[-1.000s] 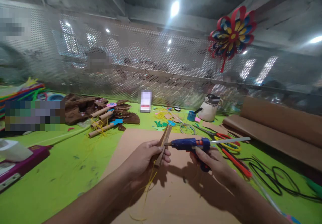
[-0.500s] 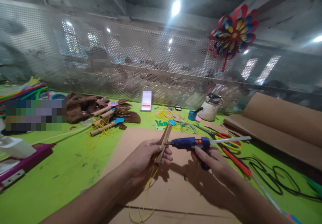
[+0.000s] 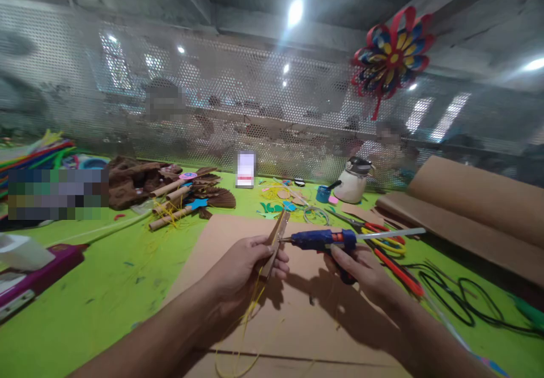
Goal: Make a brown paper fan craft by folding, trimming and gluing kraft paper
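My left hand (image 3: 244, 267) is closed around a folded brown paper strip (image 3: 277, 237), held upright and tilted, with thin yellow strands (image 3: 250, 310) trailing down from it. A blue hot glue gun (image 3: 323, 240) sits in my right hand (image 3: 361, 270), fingers wrapped on its grip. Its nozzle touches the side of the brown strip, and a clear glue stick (image 3: 393, 234) pokes out of its back to the right. Both hands hover over a brown cardboard sheet (image 3: 297, 321) on the green table (image 3: 106, 287).
Scissors with red and yellow handles (image 3: 382, 241) and black cable (image 3: 450, 298) lie right of my hands. Brown paper rolls (image 3: 471, 208) lie at the right. A white pot (image 3: 355, 182), brown paper pieces (image 3: 170, 191) and coloured scraps (image 3: 280, 202) sit behind. A purple box (image 3: 38, 276) is at left.
Almost nothing differs. Both hands hold the same things, and the glue gun has lifted very slightly while its nozzle stays against the brown strip.
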Demonstrator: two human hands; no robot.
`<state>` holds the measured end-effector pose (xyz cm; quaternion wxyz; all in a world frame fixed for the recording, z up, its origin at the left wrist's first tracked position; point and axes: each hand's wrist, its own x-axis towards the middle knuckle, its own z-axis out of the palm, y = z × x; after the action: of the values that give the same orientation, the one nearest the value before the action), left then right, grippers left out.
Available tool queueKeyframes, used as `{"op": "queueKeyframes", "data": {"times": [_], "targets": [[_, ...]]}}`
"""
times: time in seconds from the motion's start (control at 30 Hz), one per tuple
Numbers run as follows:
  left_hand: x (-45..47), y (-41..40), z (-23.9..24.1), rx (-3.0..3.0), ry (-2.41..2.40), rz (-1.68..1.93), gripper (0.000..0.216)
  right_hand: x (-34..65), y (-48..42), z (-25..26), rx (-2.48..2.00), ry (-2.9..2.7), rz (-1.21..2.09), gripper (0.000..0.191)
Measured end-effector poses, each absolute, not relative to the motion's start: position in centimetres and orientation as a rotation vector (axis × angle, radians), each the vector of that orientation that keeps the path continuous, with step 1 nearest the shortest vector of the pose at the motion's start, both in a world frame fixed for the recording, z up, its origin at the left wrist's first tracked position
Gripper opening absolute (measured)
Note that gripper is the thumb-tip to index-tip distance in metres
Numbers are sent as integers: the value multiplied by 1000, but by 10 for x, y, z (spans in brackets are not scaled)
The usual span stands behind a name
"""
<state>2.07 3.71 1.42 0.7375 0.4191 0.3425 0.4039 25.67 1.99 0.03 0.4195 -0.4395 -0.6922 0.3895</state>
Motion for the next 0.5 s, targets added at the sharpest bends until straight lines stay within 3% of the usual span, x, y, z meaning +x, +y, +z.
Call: {"op": "queueKeyframes", "data": {"times": [0.23, 0.5], "targets": [[22, 36, 16, 934, 767, 886, 14, 254, 21, 3, -1105, -1755, 990, 48], [22, 34, 17, 938, 786, 875, 13, 269, 33, -4, -1176, -1727, 646, 42]]}}
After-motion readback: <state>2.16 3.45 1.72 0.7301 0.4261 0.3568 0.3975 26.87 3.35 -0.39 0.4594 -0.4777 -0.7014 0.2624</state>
